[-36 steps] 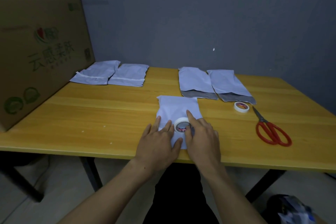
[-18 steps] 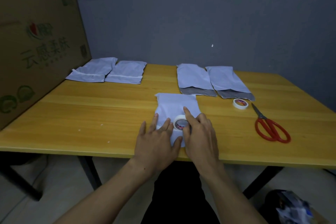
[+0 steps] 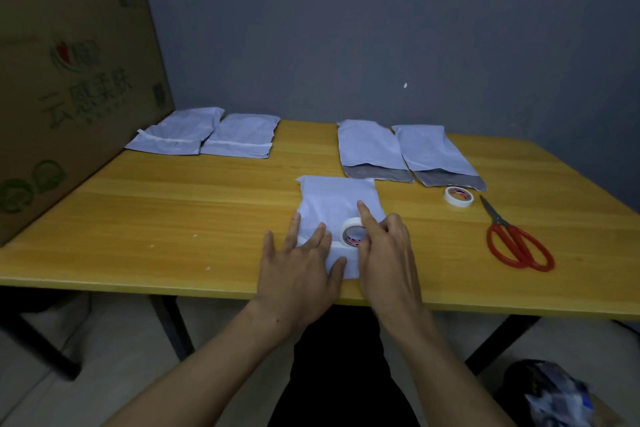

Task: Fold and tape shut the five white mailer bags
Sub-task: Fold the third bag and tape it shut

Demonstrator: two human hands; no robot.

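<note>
White plastic, the mailer bag (image 3: 334, 204) in hand is lying flat near the front edge of the table (image 3: 173, 218), its folded flap nearest the person. The left hand (image 3: 298, 270) is pressing on the fold with straight, spread fingers. The right hand (image 3: 388, 253) is gripping the tape roll (image 3: 352, 236), index finger stretched over it, and seemingly drawing a strip across the flap (the strip's end is hard to make out by the left fingers). Two risks are showing: the slick flap springing open if the left hand eases off too soon, and the tape wrinkling or running crooked if the roll tilts. Two unsealed bags (image 3: 370, 149) are waiting behind.
</note>
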